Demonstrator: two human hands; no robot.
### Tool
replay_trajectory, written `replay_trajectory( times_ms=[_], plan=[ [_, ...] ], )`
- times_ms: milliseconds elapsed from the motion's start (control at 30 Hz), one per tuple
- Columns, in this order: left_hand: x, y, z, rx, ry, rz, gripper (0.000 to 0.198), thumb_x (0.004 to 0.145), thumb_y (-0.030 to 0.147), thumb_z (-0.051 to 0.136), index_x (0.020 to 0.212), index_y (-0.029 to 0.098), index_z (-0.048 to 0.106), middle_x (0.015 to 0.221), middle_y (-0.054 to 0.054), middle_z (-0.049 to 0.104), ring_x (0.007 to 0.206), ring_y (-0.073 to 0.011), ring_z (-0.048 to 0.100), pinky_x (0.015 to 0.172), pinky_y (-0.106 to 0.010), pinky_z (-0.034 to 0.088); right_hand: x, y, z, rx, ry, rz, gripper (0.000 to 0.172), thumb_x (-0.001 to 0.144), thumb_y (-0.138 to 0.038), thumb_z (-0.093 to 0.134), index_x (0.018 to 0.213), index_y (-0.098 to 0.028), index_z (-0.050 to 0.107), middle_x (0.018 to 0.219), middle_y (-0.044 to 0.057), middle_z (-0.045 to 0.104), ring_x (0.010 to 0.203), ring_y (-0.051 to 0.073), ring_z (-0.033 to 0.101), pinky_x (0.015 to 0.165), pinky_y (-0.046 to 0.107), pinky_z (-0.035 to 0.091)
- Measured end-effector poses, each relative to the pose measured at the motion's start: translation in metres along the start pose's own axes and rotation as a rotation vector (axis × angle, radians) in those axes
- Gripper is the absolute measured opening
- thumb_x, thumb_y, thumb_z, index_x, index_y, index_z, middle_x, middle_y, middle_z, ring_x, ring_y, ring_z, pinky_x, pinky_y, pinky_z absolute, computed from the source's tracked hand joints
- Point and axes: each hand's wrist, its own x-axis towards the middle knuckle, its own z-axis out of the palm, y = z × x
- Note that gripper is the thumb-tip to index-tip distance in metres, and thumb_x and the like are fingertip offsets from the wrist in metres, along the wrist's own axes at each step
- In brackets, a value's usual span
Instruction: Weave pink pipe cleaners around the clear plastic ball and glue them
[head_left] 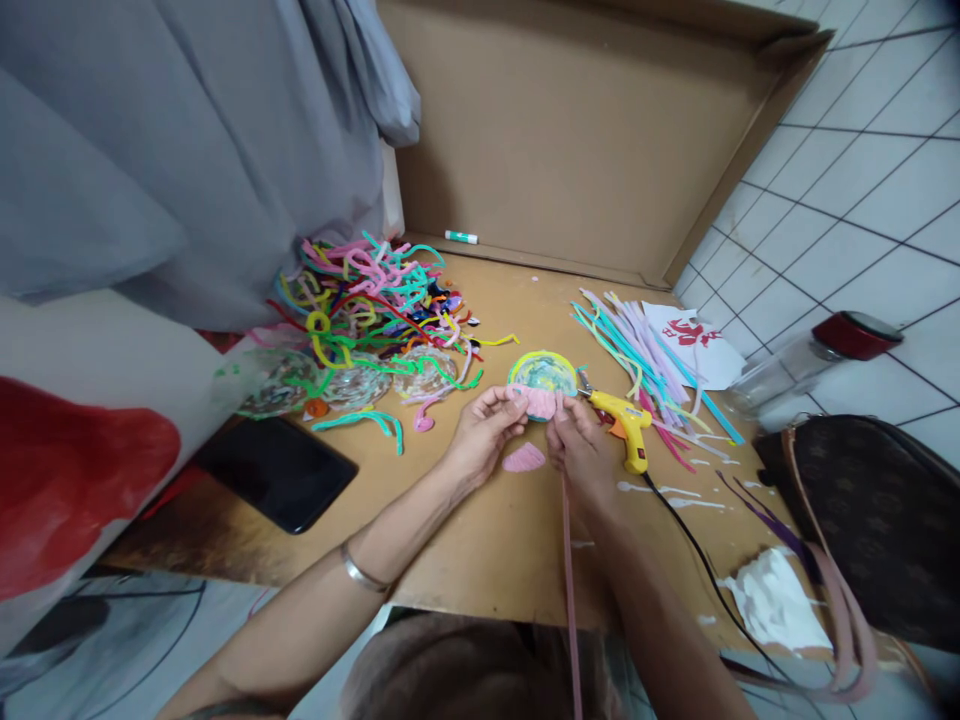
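Grip: both hands pinching; our left hand (484,428) has thumb and fingertips pressed on the left end of a pink piece (537,402), our right hand (585,445) is closed at its right end.
Pink piece: centre of the frame, slightly below mid-height, in front of a round coiled disc (543,370) in yellow and blue-green, whose lower part it covers. Contact between the two: cannot tell.
Pink strip: a long strip (569,580) runs from beneath our right hand down to the bottom edge of the frame; its join to the pink piece is hidden by our fingers.
Loose part: second pink piece (524,458), flat on the table (465,530), just below the gap between our hands.
Handling (judged): light, soft and fuzzy, bendable, little slip expected; rows might spread or crush under a hard squeeze. We would hold it by the two short ends, thumbs on top, leaving the middle flat, and support the strip so its weight does not drag.
Glue gun: yellow gun (624,418) lies right of our right hand, nozzle toward the disc; we judge the tip worth avoiding.
Stock: tangled coloured stems (367,300) at upper left of centre; straighter stems (649,350) right of centre.
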Motion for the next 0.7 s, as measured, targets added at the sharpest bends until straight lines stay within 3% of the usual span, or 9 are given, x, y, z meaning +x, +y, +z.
replay_trajectory(
  times_ms=[100, 233, 367, 567, 700],
  plan=[
    [-0.0012, -0.0001, 0.0, 0.059, -0.007, -0.017, 0.044, 0.052, 0.041, 0.089, 0.073, 0.014, 0.062, 0.064, 0.003, 0.063, 0.057, -0.0068, 0.055, 0.055, -0.018, 0.044, -0.0001, -0.0039, 0.0, 0.057, 0.001, 0.022, 0.036, 0.075, -0.055, 0.066, 0.082, -0.024, 0.05, 0.052, -0.011, 0.037, 0.041, 0.006, 0.02, 0.04, 0.02, 0.013],
    [-0.0027, 0.0008, 0.0008, 0.178, -0.049, 0.044, 0.04, 0.058, 0.042, 0.087, 0.071, 0.013, 0.063, 0.06, 0.002, 0.062, 0.053, -0.0057, 0.051, 0.054, -0.018, 0.04, -0.0019, -0.005, -0.0027, -0.002, -0.018, -0.058, 0.037, 0.076, -0.053, 0.067, 0.067, -0.021, 0.049, 0.05, -0.01, 0.031, 0.043, 0.006, 0.021, 0.042, 0.022, 0.015],
    [-0.0032, 0.0016, 0.0015, 0.186, -0.066, 0.081, 0.039, 0.061, 0.045, 0.084, 0.068, 0.012, 0.064, 0.058, 0.002, 0.06, 0.052, -0.0049, 0.048, 0.053, -0.018, 0.038, -0.0027, -0.0018, -0.0027, -0.036, -0.008, -0.092, 0.03, 0.073, -0.047, 0.071, 0.067, -0.02, 0.057, 0.047, -0.01, 0.031, 0.042, 0.007, 0.021, 0.043, 0.024, 0.015],
    [-0.0065, -0.0032, 0.0032, 0.147, -0.064, 0.017, 0.04, 0.058, 0.042, 0.087, 0.079, 0.014, 0.067, 0.072, -0.001, 0.067, 0.064, -0.0088, 0.058, 0.062, -0.02, 0.043, -0.0028, -0.0001, 0.0011, 0.089, 0.053, -0.135, 0.031, 0.073, -0.047, 0.072, 0.063, -0.022, 0.056, 0.045, -0.01, 0.03, 0.042, 0.008, 0.02, 0.042, 0.025, 0.015],
    [-0.0072, -0.004, 0.0045, 0.119, -0.04, 0.052, 0.036, 0.06, 0.041, 0.086, 0.077, 0.014, 0.068, 0.069, 0.001, 0.066, 0.062, -0.0074, 0.055, 0.062, -0.02, 0.043, -0.0048, -0.0014, 0.0036, 0.095, 0.025, -0.106, 0.032, 0.072, -0.047, 0.073, 0.063, -0.022, 0.056, 0.045, -0.01, 0.03, 0.042, 0.008, 0.02, 0.042, 0.024, 0.015]
  ],
)
